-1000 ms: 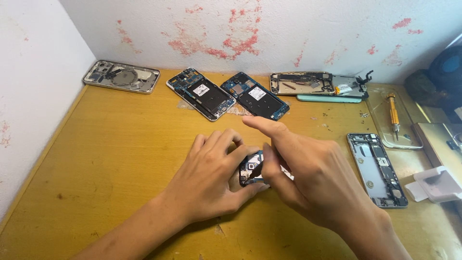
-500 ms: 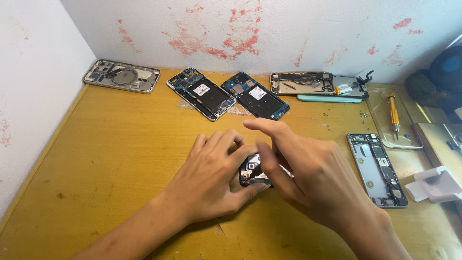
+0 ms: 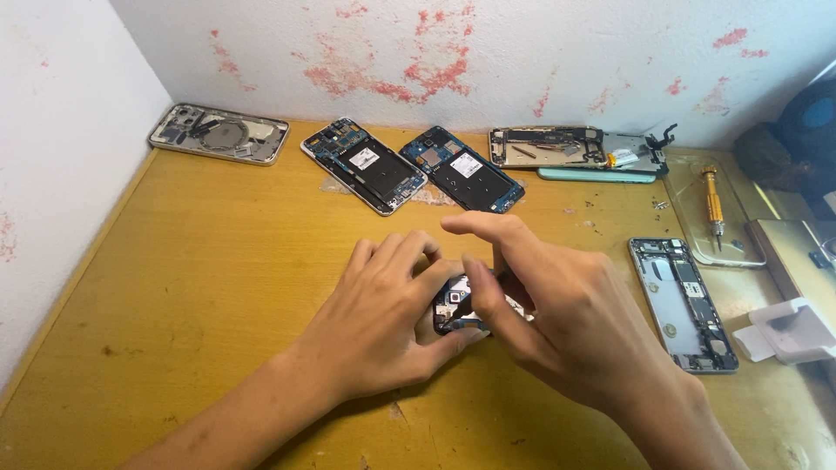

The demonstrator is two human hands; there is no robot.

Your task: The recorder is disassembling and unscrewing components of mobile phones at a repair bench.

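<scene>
A yellow wooden table [image 3: 200, 287] fills a corner of white walls [image 3: 540, 52] blotched with red, evenly lit

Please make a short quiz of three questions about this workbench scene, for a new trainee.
1. True or false: both hands touch the small opened phone at the table's middle.
2. Which tool lies on the clear tray at the right? A) orange-handled screwdriver B) hammer C) scissors
3. How many opened phones lie along the back wall?

Key
1. True: left hand and right hand hold the small opened phone.
2. A: the orange-handled screwdriver on the clear tray.
3. Four, counting the cluttered one.
</scene>
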